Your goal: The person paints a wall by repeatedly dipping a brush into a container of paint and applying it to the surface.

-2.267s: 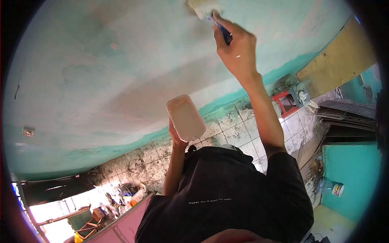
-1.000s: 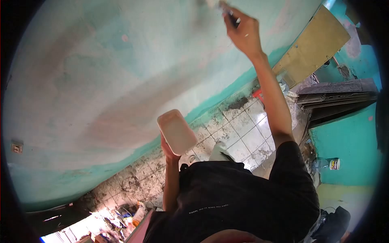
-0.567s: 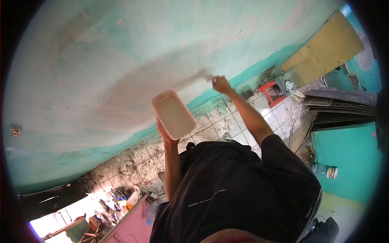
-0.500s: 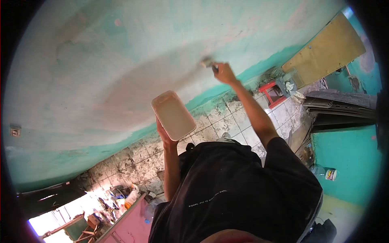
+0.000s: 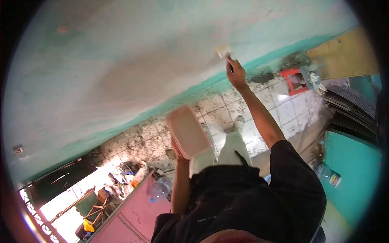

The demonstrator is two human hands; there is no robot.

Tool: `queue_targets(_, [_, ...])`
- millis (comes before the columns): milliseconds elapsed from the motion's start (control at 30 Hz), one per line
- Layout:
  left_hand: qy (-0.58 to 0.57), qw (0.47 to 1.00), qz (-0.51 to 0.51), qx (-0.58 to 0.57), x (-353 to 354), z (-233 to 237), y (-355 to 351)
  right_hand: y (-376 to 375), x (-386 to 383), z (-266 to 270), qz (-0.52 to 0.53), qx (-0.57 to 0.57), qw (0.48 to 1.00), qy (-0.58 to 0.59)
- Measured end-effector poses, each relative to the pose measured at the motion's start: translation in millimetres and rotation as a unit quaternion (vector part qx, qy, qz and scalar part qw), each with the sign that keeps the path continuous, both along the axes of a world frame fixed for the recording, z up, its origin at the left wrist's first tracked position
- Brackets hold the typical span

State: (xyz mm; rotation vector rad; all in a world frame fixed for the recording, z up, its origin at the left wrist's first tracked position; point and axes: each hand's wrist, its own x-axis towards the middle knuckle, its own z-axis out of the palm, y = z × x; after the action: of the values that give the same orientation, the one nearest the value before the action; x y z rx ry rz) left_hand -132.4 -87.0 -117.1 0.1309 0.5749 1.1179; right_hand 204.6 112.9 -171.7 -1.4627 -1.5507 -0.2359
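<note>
My right hand is closed round the dark handle of a paintbrush, whose pale bristles are at the wall; whether they touch it is blurred. That wall is patchy white and pinkish over turquoise, with a turquoise band along its foot. Lower down, my left hand grips the side of a rectangular plastic tub holding whitish paint. The tub is held in front of my body, away from the wall, and my left fingers are partly hidden under it.
A tiled floor with dark stains runs along the wall. To the right are a red stool, stacked grey sheets and a yellowish board. A large clear bottle stands by a pink panel, near heaped clutter.
The brush and my right hand have moved right in view. The tub is lower and a little to the right. My view has shifted, so my legs and shoes now show.
</note>
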Motion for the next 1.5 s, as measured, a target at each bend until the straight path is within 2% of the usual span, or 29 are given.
queue_targets(33, [0.006, 1.000, 0.003, -0.010, -0.1, 0.2, 5.7, 1.2, 8.9, -40.3, -0.001, 0.006, 1.000, 0.013])
queue_targets(100, [0.018, 1.000, -0.014, -0.018, -2.8, 1.3, 8.9, -17.2, 15.1, -105.7, 0.003, -0.170, 0.985, 0.017])
queue_targets(133, [0.013, 0.999, -0.029, -0.028, -1.4, 2.3, 7.4, -24.4, 14.1, -117.4, 0.000, -0.176, 0.984, 0.025])
queue_targets(200, [-0.006, 0.997, -0.060, -0.047, 7.2, 3.7, 4.1, -36.8, 23.3, -127.7, 0.074, -0.254, 0.963, 0.048])
queue_targets(233, [-0.018, 0.995, -0.077, -0.055, 10.5, 2.8, 3.1, -42.5, 22.0, -118.6, 0.068, -0.258, 0.962, 0.050])
queue_targets(300, [-0.028, 0.995, -0.082, -0.053, 16.1, -2.5, -2.3, -46.0, 8.0, -62.2, 0.088, -0.235, 0.935, 0.249])
queue_targets(400, [-0.052, 0.993, -0.087, -0.055, 29.3, -3.1, 0.8, -41.6, -5.5, 70.2, 0.082, -0.169, 0.951, 0.247])
queue_targets(433, [-0.064, 0.992, -0.090, -0.064, 32.9, -0.9, 1.3, -37.2, -9.0, 94.9, 0.080, -0.130, 0.956, 0.250])
queue_targets(533, [-0.057, 0.993, -0.084, -0.062, 39.9, 6.0, -0.5, -13.5, -15.9, 108.5, 0.076, -0.113, 0.961, 0.240])
queue_targets(567, [-0.049, 0.993, -0.086, -0.063, 39.5, 4.0, -1.8, -4.0, -15.0, 79.3, 0.074, -0.112, 0.959, 0.248])
queue_targets(633, [-0.008, 0.995, -0.056, -0.088, 36.6, 0.5, -4.4, 6.8, -18.0, -19.7, 0.018, -0.150, 0.986, 0.067])
queue_targets(700, [0.037, 0.994, -0.073, -0.071, 13.1, -39.2, -13.6, -3.2, -19.4, -82.9, -0.019, -0.327, 0.937, 0.122])
queue_targets(767, [0.078, 0.991, -0.089, -0.055, -7.1, -72.9, -21.6, -10.6, -10.2, -156.8, -0.003, -0.368, 0.920, 0.132])
queue_targets(833, [0.067, 0.989, -0.087, -0.102, -20.9, -86.5, -30.6, -9.5, 4.2, -177.0, 0.008, -0.415, 0.899, 0.139])
queue_targets(867, [0.066, 0.988, -0.091, -0.105, -25.0, -91.3, -36.1, -7.2, 12.7, -177.5, 0.034, -0.348, 0.936, -0.027])
queue_targets(900, [0.050, 0.990, -0.088, -0.103, -26.8, -95.2, -37.5, -4.7, 20.0, -172.1, 0.059, -0.269, 0.942, -0.193])
queue_targets(933, [0.035, 0.991, -0.085, -0.098, -26.8, -97.0, -36.1, 1.1, 11.1, -89.3, 0.042, -0.350, 0.932, 0.078])
queue_targets(1000, [0.032, 0.991, -0.091, -0.093, -12.4, -77.3, -29.3, 2.7, 7.9, -3.1, 0.063, -0.249, 0.966, -0.031])
queue_targets(1067, [0.033, 0.990, -0.099, -0.093, -0.8, -57.4, -24.8, -20.2, -12.2, 97.4, 0.072, -0.253, 0.939, 0.222])
queue_targets(1167, [0.024, 0.988, -0.114, -0.097, 14.4, -38.3, -19.0, -24.7, -30.1, 96.8, 0.068, -0.186, 0.949, 0.244])
queue_targets(1233, [0.014, 0.991, -0.106, -0.082, 22.5, -25.1, -17.2, -9.5, -33.8, 41.9, 0.052, -0.206, 0.950, 0.227])
queue_targets(1300, [0.017, 0.991, -0.100, -0.083, 17.3, -25.6, -18.7, 3.8, -30.7, -39.2, 0.020, -0.257, 0.952, 0.164])
queue_targets(1367, [0.013, 0.992, -0.094, -0.085, 9.8, -31.9, -16.5, -1.0, -29.5, -116.9, 0.002, -0.293, 0.944, 0.151])
queue_targets(1433, [0.144, 0.980, -0.114, -0.081, 1.1, -44.3, -19.8, -4.3, -26.3, -160.2, -0.011, -0.335, 0.933, 0.131])
queue_targets(1500, [0.109, 0.982, -0.119, -0.099, 4.0, -31.0, -17.7, -12.8, -19.3, -170.5, 0.024, -0.431, 0.890, 0.147])
